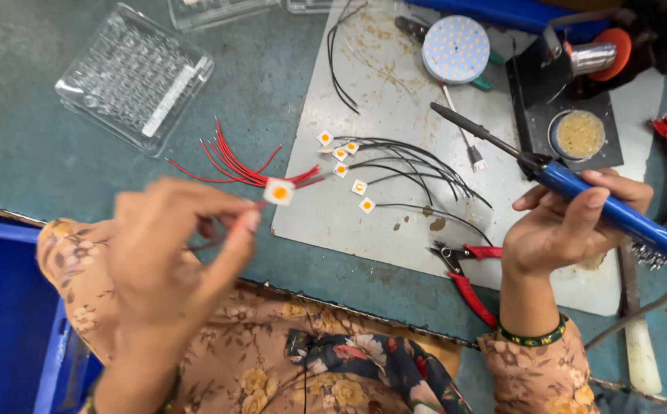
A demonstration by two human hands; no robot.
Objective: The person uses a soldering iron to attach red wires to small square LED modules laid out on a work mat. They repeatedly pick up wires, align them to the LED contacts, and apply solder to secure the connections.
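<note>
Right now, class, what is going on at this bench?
A person sits at a bench. The right hand holds a blue-handled soldering iron, its tip raised over a grey work board. The left hand pinches a small white square chip with an orange centre, lifted above a bunch of red wires. More such chips with black wires lie on the board, and red-handled cutters rest at its near edge.
</note>
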